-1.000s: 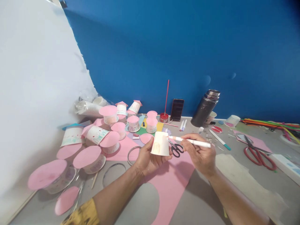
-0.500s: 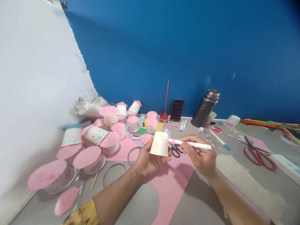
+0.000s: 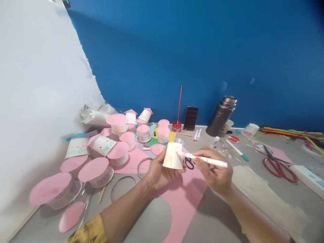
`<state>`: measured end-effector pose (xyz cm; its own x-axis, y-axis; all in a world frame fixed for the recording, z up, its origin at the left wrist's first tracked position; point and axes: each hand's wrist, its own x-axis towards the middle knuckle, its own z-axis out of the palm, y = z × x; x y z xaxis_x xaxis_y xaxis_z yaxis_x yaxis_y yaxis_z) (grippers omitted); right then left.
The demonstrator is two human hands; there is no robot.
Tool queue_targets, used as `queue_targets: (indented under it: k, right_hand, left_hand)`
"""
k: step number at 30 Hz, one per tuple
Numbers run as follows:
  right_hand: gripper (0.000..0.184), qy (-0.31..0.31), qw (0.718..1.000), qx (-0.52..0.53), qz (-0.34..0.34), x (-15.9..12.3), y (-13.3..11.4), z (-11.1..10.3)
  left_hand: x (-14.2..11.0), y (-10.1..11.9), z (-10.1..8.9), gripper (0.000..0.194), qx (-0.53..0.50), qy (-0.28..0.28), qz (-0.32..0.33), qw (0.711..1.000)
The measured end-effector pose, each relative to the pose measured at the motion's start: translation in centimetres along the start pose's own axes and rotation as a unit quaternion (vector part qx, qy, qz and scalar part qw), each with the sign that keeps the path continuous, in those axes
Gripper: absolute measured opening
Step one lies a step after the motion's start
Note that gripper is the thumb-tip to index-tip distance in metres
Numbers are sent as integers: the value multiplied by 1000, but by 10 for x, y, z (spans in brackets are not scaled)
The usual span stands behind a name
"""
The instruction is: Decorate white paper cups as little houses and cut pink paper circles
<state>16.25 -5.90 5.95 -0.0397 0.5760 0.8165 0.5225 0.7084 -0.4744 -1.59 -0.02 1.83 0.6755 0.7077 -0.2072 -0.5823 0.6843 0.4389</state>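
While holding a white paper cup [image 3: 173, 155] upside down in the left hand [image 3: 158, 171], shows a yellowish patch and a faint pinkish mark on its side, not readable as lettering. Wraps the left thumb and fingers around it, above a pink paper sheet [image 3: 180, 209]. Pinches a white felt-tip marker [image 3: 213, 161] between thumb and fingers of the right hand [image 3: 214, 173], with the tip pointing left at the side of the cup; cannot tell whether touching. Hangs thus between both hands, just left of black-handled scissors [image 3: 193, 166], partly hidden.

Crowds up at the left with decorated paper cups [image 3: 103, 145] topped by pink discs [image 3: 93, 169], bearing coloured marks too small to read. Ends at the back against a blue wall [image 3: 177, 50], behind a dark-screened smartphone [image 3: 191, 118] and a black metal bottle [image 3: 219, 118]. Opens onto bare counter [image 3: 216, 219] between the pink paper sheet and the right forearm [image 3: 250, 209]. Fills again beyond that forearm with a cream sheet [image 3: 263, 192] and red-handled scissors [image 3: 277, 165].
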Motion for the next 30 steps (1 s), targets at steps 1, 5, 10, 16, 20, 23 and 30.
queue_targets:
  k: [1, 5, 10, 16, 20, 23, 30]
  right_hand:
    - [8, -1, 1000, -2, 2, 1, 0, 0]
    - [6, -4, 1000, -13, 13, 2, 0, -1]
    - [6, 0, 999, -31, 37, 0, 4, -3]
    - [7, 11, 998, -43, 45, -1, 7, -5]
    - [7, 31, 998, -43, 31, 0, 5, -5]
    - [6, 39, 999, -34, 17, 1, 2, -3]
    - [5, 17, 999, -22, 28, -2, 1, -1]
  left_hand:
    - [0, 0, 0, 60, 0, 0, 1, 1000]
    - [0, 0, 1, 59, -10, -6, -4, 1000]
    - [-2, 1, 0, 55, -40, -24, -9, 999]
    - [-3, 2, 0, 57, -26, -41, -7, 999]
    - [-2, 2, 0, 58, -18, -42, -9, 999]
    - [-2, 1, 0, 57, -15, -35, -10, 999]
    - [-1, -1, -1, 52, -2, -29, -12, 1000]
